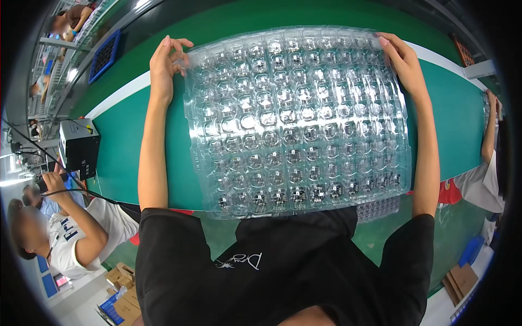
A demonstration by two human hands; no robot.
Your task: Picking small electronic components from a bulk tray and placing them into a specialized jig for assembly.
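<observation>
A large clear plastic blister tray (199,163) spans the space between my arms, over the green work surface (120,127). Rows of round pockets cover it, and small dark electronic parts (278,198) show in many of them, plainest along the near edge. Glare hides some pockets in the middle. My left hand (164,68) has its bent fingers at the tray's far left corner. At the far right corner, my right hand (406,64) grips the rim, thumb on top and fingers curled round. Below the near edge, part of another pocketed tray (378,209) shows.
A black box-shaped device with a pale top (80,149) stands at the left end, with cables beside it. Left of me sits a co-worker (81,233), a dark object near their hand. Another co-worker's arm (489,127) reaches in at right. Cardboard boxes (130,304) lie lower left.
</observation>
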